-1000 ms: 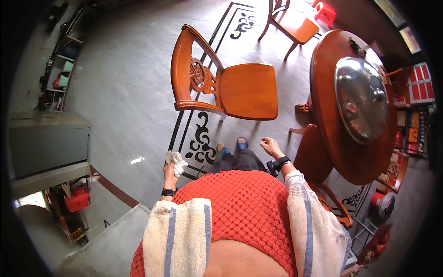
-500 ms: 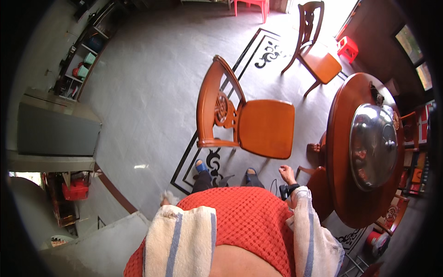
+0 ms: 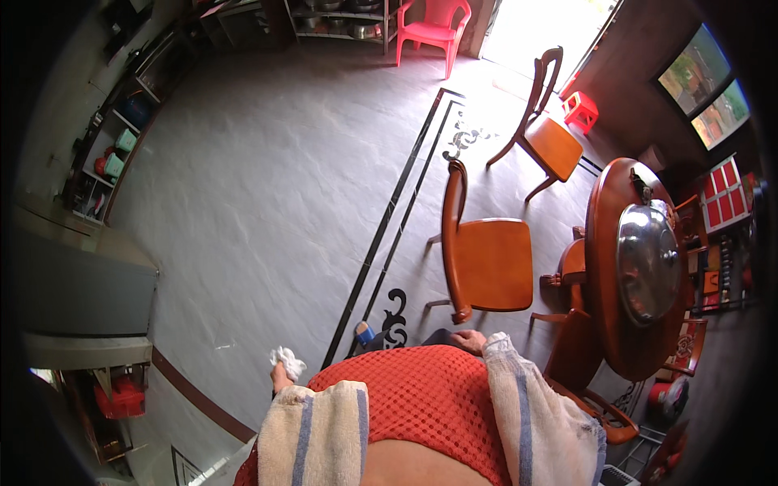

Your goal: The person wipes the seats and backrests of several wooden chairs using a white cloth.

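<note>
My left hand is raised at the lower left, closed around a crumpled white cloth that bulges above the fingers. My right hand hangs over my dark-trousered leg, its fingers loosely stretched and nothing visible in them. Just beyond it stands a brown wooden chair with a curved back; hand and chair look apart. Both forearms wear cream sleeves with blue stripes, and red waffle-textured fabric covers my front. A blue slipper shows on one foot.
At the right is a round wooden table with a shiny domed cover. A second wooden chair, a red stool and a pink plastic chair stand farther off. Low shelves and a grey cabinet line the left.
The view has shifted as I move forward and left of the near chair. My left hand with the white cloth has come up into fuller view; my right hand has swung inward.
</note>
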Tool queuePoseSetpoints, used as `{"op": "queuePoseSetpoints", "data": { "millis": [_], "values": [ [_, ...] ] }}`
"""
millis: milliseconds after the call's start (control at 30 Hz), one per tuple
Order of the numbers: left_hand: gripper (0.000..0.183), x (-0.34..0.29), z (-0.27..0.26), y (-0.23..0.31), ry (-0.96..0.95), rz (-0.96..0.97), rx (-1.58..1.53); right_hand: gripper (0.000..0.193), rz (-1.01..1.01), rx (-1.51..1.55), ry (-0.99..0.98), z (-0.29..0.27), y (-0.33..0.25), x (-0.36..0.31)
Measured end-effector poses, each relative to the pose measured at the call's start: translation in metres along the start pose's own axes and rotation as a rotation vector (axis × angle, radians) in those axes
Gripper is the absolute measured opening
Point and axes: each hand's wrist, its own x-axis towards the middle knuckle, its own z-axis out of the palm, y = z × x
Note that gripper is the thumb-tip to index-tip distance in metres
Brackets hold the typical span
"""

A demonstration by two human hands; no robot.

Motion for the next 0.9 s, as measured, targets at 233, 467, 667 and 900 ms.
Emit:
{"op": "queuePoseSetpoints", "data": {
  "millis": [233, 467, 667, 900],
  "values": [
    [0.027, 0.042, 0.208, 0.193, -0.430, 0.247, 0.226, 0.052, -0.129, 0.099, -0.029, 0.024, -0.164, 0.030],
    [0.025, 0.050, 0.410, 0.244, -0.808, 0.216, 0.382, 0.051, -0.216, 0.404, -0.114, -0.008, -0.225, 0.095],
    [0.032, 0.141, 0.376, 0.321, -0.623, 0.261, 0.565, 0.043, -0.318, 0.483, 0.041, -0.028, -0.257, 0.197],
    [0.049, 0.191, 0.271, 0.376, -0.027, 0.066, 0.495, 0.037, -0.343, 0.529, 0.299, -0.098, -0.286, 0.247]
  ]
}}
